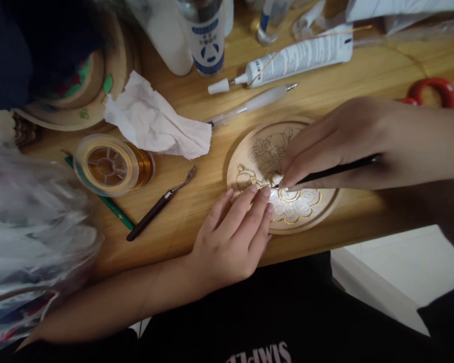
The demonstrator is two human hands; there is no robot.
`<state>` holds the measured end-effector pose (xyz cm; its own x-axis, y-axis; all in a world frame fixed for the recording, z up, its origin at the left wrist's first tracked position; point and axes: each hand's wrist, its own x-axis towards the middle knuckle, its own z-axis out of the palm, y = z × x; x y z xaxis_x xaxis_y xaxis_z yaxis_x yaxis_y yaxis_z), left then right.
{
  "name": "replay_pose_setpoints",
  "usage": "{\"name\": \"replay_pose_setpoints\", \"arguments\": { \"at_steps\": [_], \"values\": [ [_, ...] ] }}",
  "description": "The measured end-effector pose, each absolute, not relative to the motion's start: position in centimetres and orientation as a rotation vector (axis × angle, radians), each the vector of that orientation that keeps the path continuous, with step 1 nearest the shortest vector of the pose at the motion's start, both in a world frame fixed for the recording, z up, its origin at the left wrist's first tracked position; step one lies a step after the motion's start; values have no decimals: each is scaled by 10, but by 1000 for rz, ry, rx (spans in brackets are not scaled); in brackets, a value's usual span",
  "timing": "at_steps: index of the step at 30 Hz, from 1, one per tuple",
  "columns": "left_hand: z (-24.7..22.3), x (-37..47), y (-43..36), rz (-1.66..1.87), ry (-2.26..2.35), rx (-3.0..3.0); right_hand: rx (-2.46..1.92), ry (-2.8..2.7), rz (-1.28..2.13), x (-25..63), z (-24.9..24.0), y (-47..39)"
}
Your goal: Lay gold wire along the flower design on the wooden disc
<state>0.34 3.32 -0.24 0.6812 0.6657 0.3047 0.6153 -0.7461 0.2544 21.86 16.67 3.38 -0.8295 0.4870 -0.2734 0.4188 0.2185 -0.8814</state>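
Note:
A round wooden plate (pixel 245 146) carries a pencilled flower drawing, part of it outlined in gold wire with white filling. My left hand (pixel 236 232) rests on the plate's near left edge, fingers spread and slightly bent, fingertips on the pattern. Above the plate's right side, my right hand (pixel 325 146) is closed on a thin black-handled tool (pixel 338 169). The tool's tip points at the gold outline beside my left fingertips; a small whitish piece shows by my right fingertips.
Left of the plate are a spool of gold wire (pixel 109 166), a crumpled tissue (pixel 155 121), a dark-handled spatula (pixel 149 214) and a green pencil (pixel 117 214). Beyond it lie a pen (pixel 257 101), a white tube (pixel 302 55) and a bottle (pixel 206 38). Red scissors (pixel 448 93) are at right.

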Motion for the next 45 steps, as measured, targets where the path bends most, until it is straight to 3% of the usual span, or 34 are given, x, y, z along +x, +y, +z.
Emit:
{"name": "replay_pose_setpoints", "arguments": {
  "at_steps": [5,9,24,45],
  "values": [
    [-2,4,32,587,1052,2759,-677,-2426,1312,228,40,156],
    [-3,3,31,583,1059,2760,-653,-2427,1189,236,42,147],
    [-6,3,29,615,1040,2736,-1289,-2038,680,228,18,49],
    [-7,3,29,630,1033,2748,-1378,-1913,563,201,5,32]
  ]
}}
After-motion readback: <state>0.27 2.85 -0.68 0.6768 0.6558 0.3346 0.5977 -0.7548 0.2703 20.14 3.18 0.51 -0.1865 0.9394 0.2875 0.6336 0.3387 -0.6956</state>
